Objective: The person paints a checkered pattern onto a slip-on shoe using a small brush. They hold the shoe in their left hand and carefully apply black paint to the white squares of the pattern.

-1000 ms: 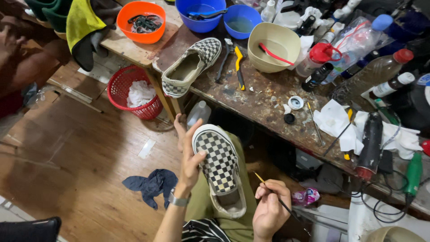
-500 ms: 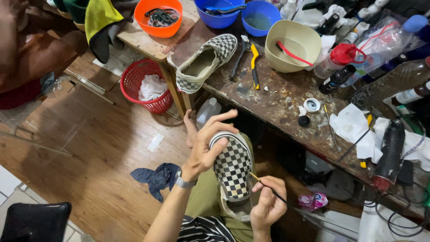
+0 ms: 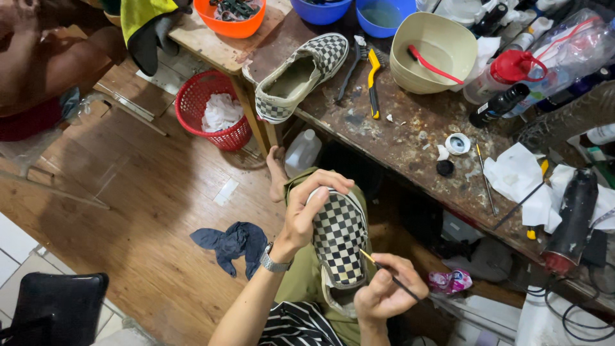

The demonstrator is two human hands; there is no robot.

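Observation:
My left hand (image 3: 306, 208) grips the toe of a black-and-white checkered slip-on shoe (image 3: 340, 243) that rests on my lap, fingers curled over its front edge. My right hand (image 3: 384, 296) pinches a thin brush (image 3: 389, 275) whose tip touches the shoe's checkered upper on its right side. A second matching checkered shoe (image 3: 300, 75) lies on the worn wooden workbench (image 3: 410, 138) at the far left end, its opening facing up.
On the bench stand a beige bowl with a red tool (image 3: 432, 54), blue bowls (image 3: 381, 14), an orange bowl (image 3: 229, 14), bottles, a small white jar lid (image 3: 457, 143) and a heat gun (image 3: 571, 221). A red basket (image 3: 214, 115) and a blue rag (image 3: 232, 245) sit on the wooden floor.
My left hand has slid from the shoe's side up over its toe. The brush tip has come onto the shoe's upper. The view has shifted a little.

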